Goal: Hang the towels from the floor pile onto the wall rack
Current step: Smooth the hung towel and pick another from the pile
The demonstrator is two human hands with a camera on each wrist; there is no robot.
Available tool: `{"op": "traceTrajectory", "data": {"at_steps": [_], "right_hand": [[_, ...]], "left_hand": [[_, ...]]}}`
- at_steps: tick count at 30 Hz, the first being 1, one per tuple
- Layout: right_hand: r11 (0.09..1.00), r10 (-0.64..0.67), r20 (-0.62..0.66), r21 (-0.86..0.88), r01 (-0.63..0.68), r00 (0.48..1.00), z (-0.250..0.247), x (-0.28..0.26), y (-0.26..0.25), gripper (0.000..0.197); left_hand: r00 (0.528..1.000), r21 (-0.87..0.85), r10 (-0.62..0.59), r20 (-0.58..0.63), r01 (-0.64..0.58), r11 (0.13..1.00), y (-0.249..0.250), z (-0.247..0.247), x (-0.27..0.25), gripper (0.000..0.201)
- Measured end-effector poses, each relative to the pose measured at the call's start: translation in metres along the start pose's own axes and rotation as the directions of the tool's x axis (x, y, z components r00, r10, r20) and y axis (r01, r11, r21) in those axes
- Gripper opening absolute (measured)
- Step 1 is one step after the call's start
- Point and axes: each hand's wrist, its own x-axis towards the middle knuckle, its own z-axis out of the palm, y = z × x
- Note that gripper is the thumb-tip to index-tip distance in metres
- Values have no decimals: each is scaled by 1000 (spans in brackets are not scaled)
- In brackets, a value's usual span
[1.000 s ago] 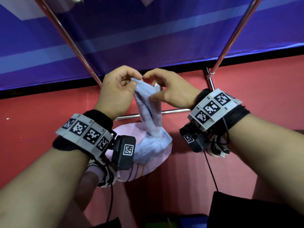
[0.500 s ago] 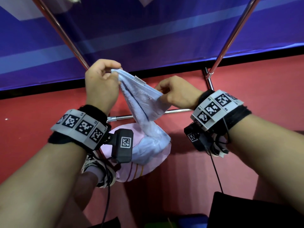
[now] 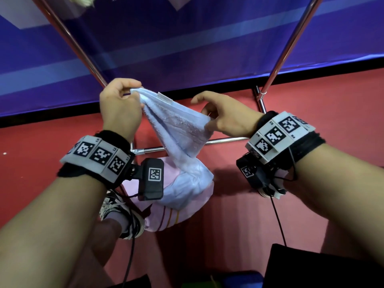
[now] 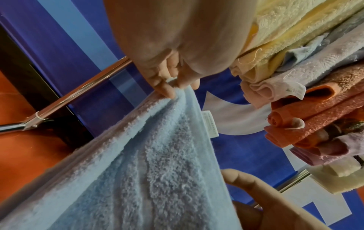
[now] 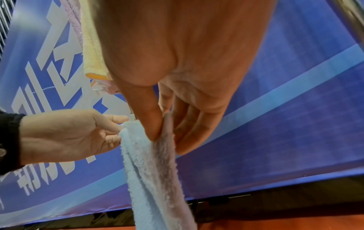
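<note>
Head view: light blue terry towel (image 3: pixel 178 129) is held up at centre frame, one top corner pinched by the left hand (image 3: pixel 119 109), the edge further along pinched by the right hand (image 3: pixel 226 119). Judged soft, light, floppy; best taken at both top corners and spread. Lower end trails onto the pink striped towel (image 3: pixel 166 215) on the red floor (image 3: pixel 311 96), so a snag is poss.

Left wrist view: hung towels (image 4: pixel 307 96) are crowded at upper right w/ a chrome rack bar (image 4: pixel 82 90) at left.

Right wrist view: the thumb-and-finger grip is confirmed on both hands.
</note>
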Motion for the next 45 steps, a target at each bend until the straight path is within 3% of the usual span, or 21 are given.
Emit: {"op": "traceTrajectory", "data": {"at_steps": [7,14,19,25,31,34,39,45], "right_hand": [[997,-74,-66,7,74,995,-9,-4,5,46],[996,-65,-52,-72,61,997,-16,-10,3,41],[993,-29,-49,-115,24,998,-19,-11,5,25],[982,-33,-169,-190,0,985,-21,-10,8,9],[995,2,-329,-96,-35,944,-22,-7,12,13],[999,41,-298,14,-38,954,-20,-7,12,16],[999,48,-279,37,-39,959,-22,-6,10,12],[998,10,-328,-55,-29,945,-22,-8,2,17]], "left_hand": [[1000,25,-29,-6,29,999,-7,1,1,38],[999,25,-42,-13,43,999,-6,6,0,38],[999,10,-48,-13,48,999,-4,9,-2,38],[999,10,-48,-17,48,999,-5,9,-2,38],[999,3,-32,-21,32,999,-4,10,-2,37],[999,1,-19,-32,19,1000,-4,10,-1,37],[999,-10,-9,-30,9,1000,-4,6,4,36],[1000,2,18,-23,-18,1000,-5,-3,4,35]]}}
